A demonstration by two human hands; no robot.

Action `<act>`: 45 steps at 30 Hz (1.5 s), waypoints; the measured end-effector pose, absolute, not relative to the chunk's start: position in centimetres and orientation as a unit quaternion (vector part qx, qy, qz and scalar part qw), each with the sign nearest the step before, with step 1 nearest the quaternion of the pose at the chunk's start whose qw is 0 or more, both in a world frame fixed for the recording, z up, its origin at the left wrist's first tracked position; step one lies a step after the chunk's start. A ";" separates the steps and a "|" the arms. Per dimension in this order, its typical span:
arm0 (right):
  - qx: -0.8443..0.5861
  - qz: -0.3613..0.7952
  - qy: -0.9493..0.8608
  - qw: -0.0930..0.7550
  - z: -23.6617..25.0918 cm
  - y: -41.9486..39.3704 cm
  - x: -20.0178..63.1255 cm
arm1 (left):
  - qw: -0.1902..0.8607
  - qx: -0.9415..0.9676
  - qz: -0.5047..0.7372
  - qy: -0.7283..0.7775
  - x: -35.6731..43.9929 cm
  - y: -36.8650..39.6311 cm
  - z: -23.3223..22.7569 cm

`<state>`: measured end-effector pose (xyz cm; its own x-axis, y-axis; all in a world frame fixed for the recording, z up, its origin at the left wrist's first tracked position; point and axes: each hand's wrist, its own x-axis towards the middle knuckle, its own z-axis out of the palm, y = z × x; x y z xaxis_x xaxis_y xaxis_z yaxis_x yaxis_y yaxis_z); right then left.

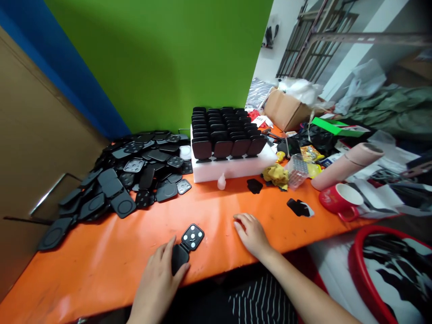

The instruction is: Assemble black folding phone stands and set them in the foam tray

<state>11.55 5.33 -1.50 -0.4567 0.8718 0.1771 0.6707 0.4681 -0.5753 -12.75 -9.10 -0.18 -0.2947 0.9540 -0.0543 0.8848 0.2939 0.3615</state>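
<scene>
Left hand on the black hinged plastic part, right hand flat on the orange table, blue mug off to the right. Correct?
Not quite: the head view shows the mug is red, not blue. The rest holds: the left hand rests on the black hinged plastic part with white dots, and the right hand lies flat on the orange table.

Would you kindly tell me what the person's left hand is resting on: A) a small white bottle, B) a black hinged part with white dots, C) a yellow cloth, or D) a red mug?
B: the left hand lies on the black hinged part on the orange table, while the right hand rests flat on the table, holding nothing.
</scene>
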 end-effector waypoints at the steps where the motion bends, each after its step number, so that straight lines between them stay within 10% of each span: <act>1: -0.470 0.218 -0.824 0.229 -1.5 5.3 11.5 | 0.141 0.579 0.121 0.794 -13.0 -9.1 -0.1; 15: -0.508 0.403 -0.697 0.305 -2.0 7.1 13.1 | 0.088 0.580 0.148 0.796 -16.1 -7.3 -0.9; 45: -0.499 0.269 -0.779 0.269 -1.7 6.2 11.9 | 0.205 0.503 0.288 0.789 -14.7 -3.3 3.1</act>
